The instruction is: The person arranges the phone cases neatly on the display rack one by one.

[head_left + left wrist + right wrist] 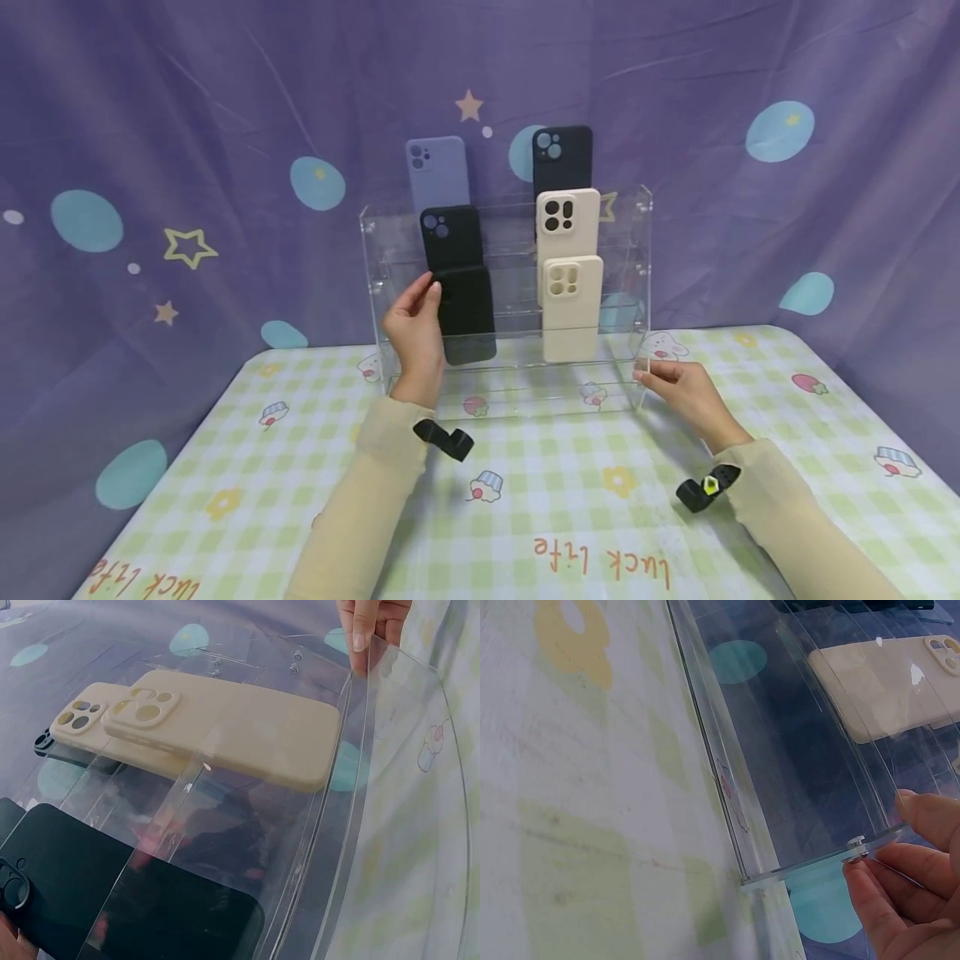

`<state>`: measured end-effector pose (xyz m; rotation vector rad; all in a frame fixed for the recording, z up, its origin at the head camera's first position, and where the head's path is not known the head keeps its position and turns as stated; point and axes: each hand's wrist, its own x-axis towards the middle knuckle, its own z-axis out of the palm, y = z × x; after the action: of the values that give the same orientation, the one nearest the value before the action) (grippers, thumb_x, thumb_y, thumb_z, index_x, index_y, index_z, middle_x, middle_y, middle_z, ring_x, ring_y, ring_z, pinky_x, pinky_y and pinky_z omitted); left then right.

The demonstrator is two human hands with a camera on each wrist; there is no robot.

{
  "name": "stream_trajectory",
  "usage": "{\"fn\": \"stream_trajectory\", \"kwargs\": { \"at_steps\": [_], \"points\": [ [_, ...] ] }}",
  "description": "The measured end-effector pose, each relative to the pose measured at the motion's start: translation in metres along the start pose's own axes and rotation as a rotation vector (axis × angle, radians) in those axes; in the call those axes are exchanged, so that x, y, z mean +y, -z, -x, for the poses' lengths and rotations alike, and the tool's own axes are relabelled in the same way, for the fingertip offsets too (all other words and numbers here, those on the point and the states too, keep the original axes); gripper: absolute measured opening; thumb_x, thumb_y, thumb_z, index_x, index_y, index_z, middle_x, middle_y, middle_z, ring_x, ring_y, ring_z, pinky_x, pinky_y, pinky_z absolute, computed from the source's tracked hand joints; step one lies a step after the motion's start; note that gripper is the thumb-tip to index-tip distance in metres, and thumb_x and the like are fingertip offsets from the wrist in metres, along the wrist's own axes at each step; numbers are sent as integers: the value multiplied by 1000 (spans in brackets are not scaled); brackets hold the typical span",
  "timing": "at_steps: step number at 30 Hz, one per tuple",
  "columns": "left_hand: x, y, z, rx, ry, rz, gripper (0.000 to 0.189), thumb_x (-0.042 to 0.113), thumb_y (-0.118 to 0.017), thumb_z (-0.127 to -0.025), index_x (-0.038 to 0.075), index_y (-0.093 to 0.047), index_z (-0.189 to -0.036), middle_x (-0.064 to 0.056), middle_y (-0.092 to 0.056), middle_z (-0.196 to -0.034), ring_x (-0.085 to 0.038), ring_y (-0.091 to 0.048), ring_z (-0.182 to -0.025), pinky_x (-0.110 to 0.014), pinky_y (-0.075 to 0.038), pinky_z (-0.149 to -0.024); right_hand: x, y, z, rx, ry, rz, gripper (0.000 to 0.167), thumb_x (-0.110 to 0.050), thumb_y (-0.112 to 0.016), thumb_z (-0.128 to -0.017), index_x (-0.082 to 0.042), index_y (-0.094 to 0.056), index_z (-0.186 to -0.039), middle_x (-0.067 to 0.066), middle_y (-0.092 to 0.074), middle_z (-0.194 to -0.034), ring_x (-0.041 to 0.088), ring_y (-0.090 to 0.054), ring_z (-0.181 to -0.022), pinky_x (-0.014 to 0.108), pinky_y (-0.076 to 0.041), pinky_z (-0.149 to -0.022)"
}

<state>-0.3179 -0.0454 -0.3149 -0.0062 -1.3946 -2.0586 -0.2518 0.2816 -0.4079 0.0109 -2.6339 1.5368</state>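
Observation:
A clear acrylic stand holds phone cases in stepped rows. On its front left stands a black phone case; my left hand pinches its upper left edge between thumb and fingers. The left wrist view shows that black case lying behind the clear front strip, with fingertips by its camera hole. At the stand's lower right corner, my right hand pinches the clear side panel. In the right wrist view, its thumb and fingers lie on either side of that panel, beside a small metal screw.
Behind the front black case rise another black case and a lavender one. The right column has a cream case, a second cream case and a dark case. A checked cloth covers the table; a purple curtain hangs behind.

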Motion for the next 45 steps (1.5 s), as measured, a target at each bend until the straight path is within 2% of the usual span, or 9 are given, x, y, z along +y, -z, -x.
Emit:
{"fn": "stream_trajectory", "kwargs": {
  "at_steps": [8,15,22,29,37,40,43,45],
  "points": [
    [-6,-2,-4,-16,-16,-43,22,2,-72,-82,-3,-72,-103,-10,-71,-101,-6,-60,-81,-14,-50,-74,-1,1,-3,1,-5,-2,57,-41,-59,-92,5,-55,-127,22,-47,-136,39,-39,-130,52,-35,-105],
    [-10,0,-6,0,-40,-55,21,2,-73,-81,-4,-72,-100,0,-69,-87,-6,-58,-77,-15,-50,-72,-1,1,-2,6,-16,-10,58,-40,-60,-92,5,-55,-127,21,-47,-136,38,-39,-130,51,-34,-106],
    [-9,8,-5,-17,-96,-171,20,7,-74,-81,0,-73,-100,-7,-71,-94,-7,-59,-77,-16,-50,-71,2,-2,-4,-6,-16,-4,56,-40,-59,-92,4,-55,-127,21,-47,-137,38,-38,-131,52,-34,-106],
    [-4,17,-8,-35,-61,-170,24,8,-75,-80,1,-72,-103,-3,-69,-94,-8,-55,-77,-16,-47,-68,1,-6,-7,-15,-13,0,55,-39,-59,-92,4,-56,-127,20,-46,-137,39,-39,-130,52,-35,-105],
    [10,36,-15,-93,-66,-198,29,7,-73,-82,-3,-69,-109,-9,-69,-105,-7,-56,-80,-15,-48,-71,-1,-8,-9,-18,-11,19,60,-43,-58,-92,6,-56,-127,23,-43,-139,40,-37,-131,52,-35,-105],
    [13,45,-17,-139,-64,-225,28,8,-71,-84,-3,-68,-110,-12,-68,-108,-8,-58,-83,-16,-49,-75,2,-5,-8,-20,-3,28,59,-42,-58,-93,7,-55,-127,23,-41,-141,41,-36,-131,53,-35,-104],
    [16,57,-20,-198,-60,-282,28,12,-67,-88,-1,-67,-113,-7,-68,-105,-7,-58,-87,-16,-49,-77,6,-1,-7,-33,-5,45,61,-42,-57,-93,7,-52,-130,24,-37,-143,42,-35,-131,53,-36,-104],
    [21,65,-22,-230,-58,-341,28,14,-65,-90,0,-67,-114,-4,-66,-101,-6,-56,-84,-16,-47,-75,8,3,-5,-47,2,41,64,-42,-56,-94,7,-47,-134,25,-35,-144,43,-35,-131,53,-36,-104]
  ]
}}
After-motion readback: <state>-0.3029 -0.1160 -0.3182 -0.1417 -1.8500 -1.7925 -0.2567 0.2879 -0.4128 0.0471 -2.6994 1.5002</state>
